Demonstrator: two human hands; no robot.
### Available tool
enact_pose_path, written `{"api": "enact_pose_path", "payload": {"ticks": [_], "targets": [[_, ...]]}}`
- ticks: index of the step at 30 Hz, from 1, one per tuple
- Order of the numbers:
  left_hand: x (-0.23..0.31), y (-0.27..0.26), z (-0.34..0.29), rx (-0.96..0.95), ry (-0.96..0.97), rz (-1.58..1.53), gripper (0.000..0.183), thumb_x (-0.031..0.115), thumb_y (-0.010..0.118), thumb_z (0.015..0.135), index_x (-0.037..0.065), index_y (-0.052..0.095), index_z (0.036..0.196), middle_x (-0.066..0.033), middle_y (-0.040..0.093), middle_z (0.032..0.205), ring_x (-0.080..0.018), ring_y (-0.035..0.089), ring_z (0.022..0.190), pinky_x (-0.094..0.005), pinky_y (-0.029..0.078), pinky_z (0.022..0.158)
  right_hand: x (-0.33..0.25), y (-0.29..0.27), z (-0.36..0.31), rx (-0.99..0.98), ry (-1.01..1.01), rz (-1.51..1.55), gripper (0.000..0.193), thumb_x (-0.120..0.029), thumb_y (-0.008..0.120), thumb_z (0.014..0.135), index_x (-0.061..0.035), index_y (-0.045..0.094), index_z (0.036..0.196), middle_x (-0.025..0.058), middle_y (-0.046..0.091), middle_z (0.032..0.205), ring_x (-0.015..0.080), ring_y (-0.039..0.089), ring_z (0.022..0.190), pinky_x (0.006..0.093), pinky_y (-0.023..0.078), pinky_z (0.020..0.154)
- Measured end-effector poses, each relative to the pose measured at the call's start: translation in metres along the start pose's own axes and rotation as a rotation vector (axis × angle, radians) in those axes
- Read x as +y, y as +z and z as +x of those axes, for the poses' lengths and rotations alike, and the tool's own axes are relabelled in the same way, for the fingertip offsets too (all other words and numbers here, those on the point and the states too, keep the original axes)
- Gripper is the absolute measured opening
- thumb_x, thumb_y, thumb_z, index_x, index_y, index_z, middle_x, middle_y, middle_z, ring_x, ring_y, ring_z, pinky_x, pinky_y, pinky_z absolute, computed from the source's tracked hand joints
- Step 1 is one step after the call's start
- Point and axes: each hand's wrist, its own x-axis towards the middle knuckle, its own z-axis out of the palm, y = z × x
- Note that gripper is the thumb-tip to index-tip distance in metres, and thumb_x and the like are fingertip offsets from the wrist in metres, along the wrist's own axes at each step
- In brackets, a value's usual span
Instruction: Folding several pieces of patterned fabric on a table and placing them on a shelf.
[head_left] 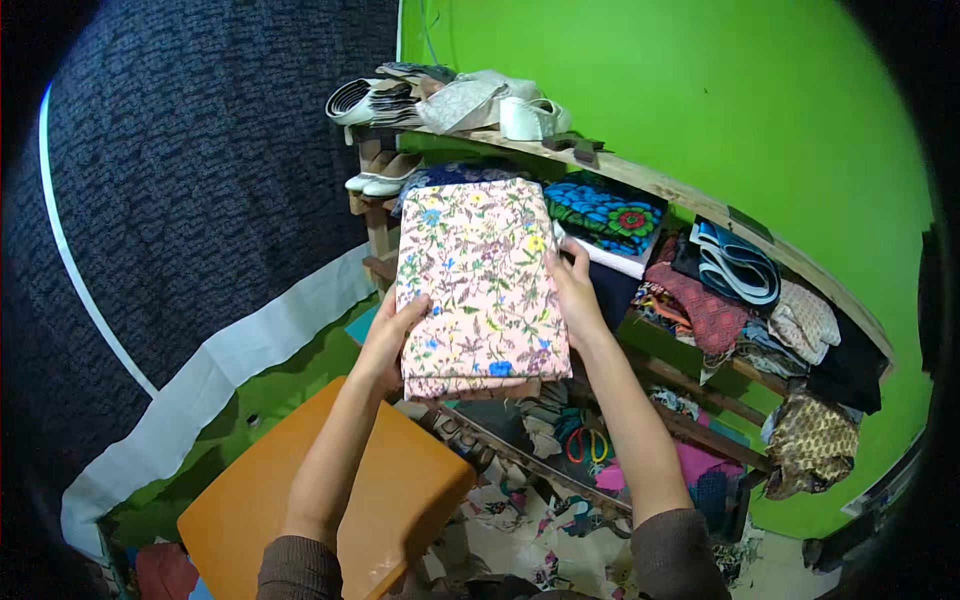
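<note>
A folded piece of pink floral fabric (480, 285), printed with small blue, yellow and purple flowers, is held up in front of me between both hands. My left hand (385, 335) grips its left edge, thumb on the front face and fingers hidden behind. At the right edge, my right hand (575, 290) closes on the fabric, its other fingers partly out of sight. The bundle is roughly rectangular, with folded layers showing along its lower edge. Behind it, part of the shelf is covered from view.
A wooden shelf (660, 185) along the green wall carries folded fabrics, including a blue cloth with a red flower (610, 215). White shoes (390, 175) sit at its left end. An orange-brown table (330, 480) stands lower left. Fabric scraps (540, 520) litter the floor. A dark curtain (220, 180) hangs left.
</note>
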Motion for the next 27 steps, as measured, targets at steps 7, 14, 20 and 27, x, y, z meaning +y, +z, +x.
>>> {"api": "enact_pose_path", "payload": {"ticks": [7,14,20,27], "targets": [[0.019,0.045,0.076,-0.078,-0.09,0.01,0.04,0.009,0.05,0.09,0.001,0.038,0.126,-0.0136,0.057,0.11,-0.0186,0.062,0.092,-0.0328,0.054,0.077,-0.027,-0.032,0.061,0.027,0.001,-0.073,0.048,-0.016,0.048,0.094,-0.0078,0.027,0.136,0.0154,0.051,0.118,0.0192,0.055,0.099,0.0323,0.048,0.081],[0.0,0.058,0.125,-0.021,-0.276,0.212,0.078,0.005,0.056,0.083,0.004,0.006,0.143,-0.0231,0.049,0.116,-0.0245,0.062,0.09,-0.0359,0.056,0.071,-0.027,-0.066,0.079,0.117,0.202,-0.099,0.053,-0.001,0.042,0.09,-0.0054,0.027,0.14,0.0163,0.053,0.119,0.021,0.057,0.098,0.0333,0.049,0.079],[-0.018,0.037,0.158,-0.045,-0.29,0.144,0.058,0.022,0.058,0.086,-0.001,0.032,0.133,-0.0135,0.057,0.103,-0.0199,0.061,0.084,-0.0365,0.053,0.071,-0.035,-0.065,0.081,0.183,0.26,-0.252,0.052,-0.01,0.048,0.083,0.001,0.035,0.132,0.0148,0.055,0.114,0.0178,0.058,0.092,0.0292,0.048,0.076],[-0.014,0.039,0.18,-0.17,-0.482,0.0,0.039,0.028,0.046,0.093,-0.006,0.05,0.115,-0.016,0.064,0.099,-0.0209,0.065,0.079,-0.0359,0.055,0.073,-0.055,-0.064,0.109,-0.007,0.403,-0.199,0.03,-0.019,0.047,0.092,0.0014,0.054,0.112,0.0149,0.061,0.107,0.0189,0.062,0.089,0.0307,0.051,0.077]]}}
